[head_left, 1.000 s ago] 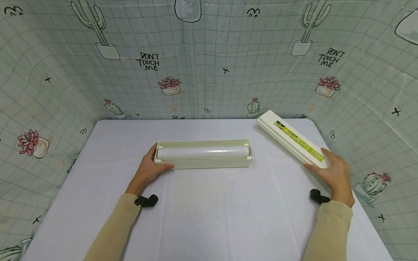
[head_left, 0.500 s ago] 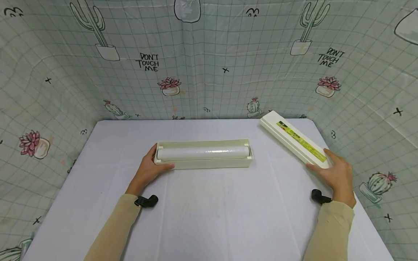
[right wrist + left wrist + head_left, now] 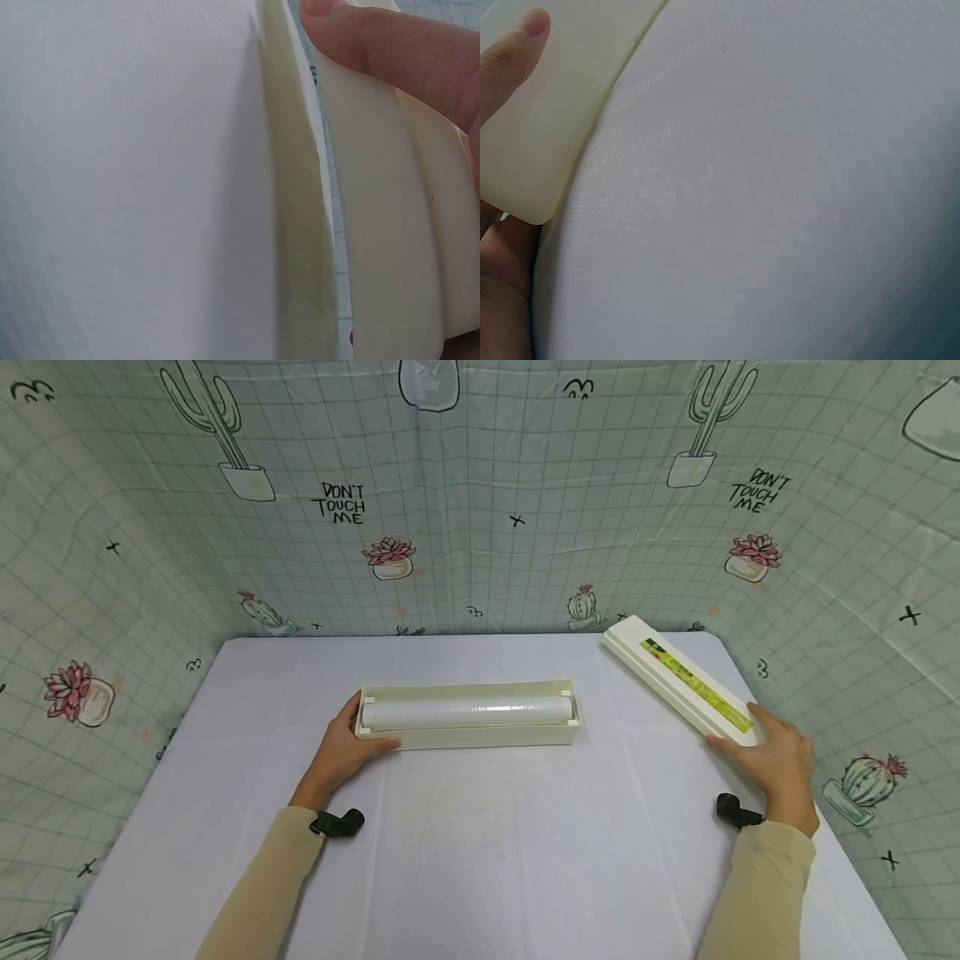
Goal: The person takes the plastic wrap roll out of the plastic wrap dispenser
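A long cream plastic box (image 3: 465, 739) lies across the middle of the table in the head view, its top side uncovered. Inside it is a white roll of cling film (image 3: 465, 712) with a glossy surface. My left hand (image 3: 347, 745) grips the box's left end, thumb along the front wall; the left wrist view shows that thumb on the box wall (image 3: 570, 112). At the right, my right hand (image 3: 772, 760) holds the near end of a long white lid (image 3: 667, 672) with a yellow-green label. This lid slants toward the far left. In the right wrist view, the thumb presses the lid's side (image 3: 375, 210).
A white cloth covers the table (image 3: 450, 860). Behind and at both sides hangs a grid-patterned curtain (image 3: 517, 568) with cactus drawings. The lid and right hand are near the table's right edge. Each wrist carries a black strap-on camera (image 3: 337, 823).
My right hand has shifted the lid slightly to the right, mostly in the first half second. The left hand and the box with its roll stay in place.
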### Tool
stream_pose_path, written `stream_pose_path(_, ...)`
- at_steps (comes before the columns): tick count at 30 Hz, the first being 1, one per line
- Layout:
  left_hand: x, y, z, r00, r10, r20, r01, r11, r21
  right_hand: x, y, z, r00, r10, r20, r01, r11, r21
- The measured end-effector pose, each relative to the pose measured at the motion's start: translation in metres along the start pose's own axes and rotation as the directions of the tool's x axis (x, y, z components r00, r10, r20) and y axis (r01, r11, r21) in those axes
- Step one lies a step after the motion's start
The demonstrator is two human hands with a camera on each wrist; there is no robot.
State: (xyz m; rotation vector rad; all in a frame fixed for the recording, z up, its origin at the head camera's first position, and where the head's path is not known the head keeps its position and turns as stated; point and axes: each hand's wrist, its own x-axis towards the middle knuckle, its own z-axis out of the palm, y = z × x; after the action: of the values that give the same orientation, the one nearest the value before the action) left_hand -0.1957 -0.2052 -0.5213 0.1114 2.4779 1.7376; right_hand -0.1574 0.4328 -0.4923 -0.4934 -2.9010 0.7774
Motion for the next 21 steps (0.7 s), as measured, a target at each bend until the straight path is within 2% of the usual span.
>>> stream_pose_path(12,-0.0011,-0.0009,0.0019,1.000,0.016,-0.017,-0.015,1.000,0.022,0.0012,0.0056,0.0034,1.000,-0.016,0.002,0.016,1.000,-0.001)
stream_pose_path(21,-0.0016,0.0016,0.0023,1.000,0.020,-0.012,-0.020,1.000,-0.001,0.0025,0.0102,0.0069,1.000,0.000,0.003,0.000,1.000,0.027)
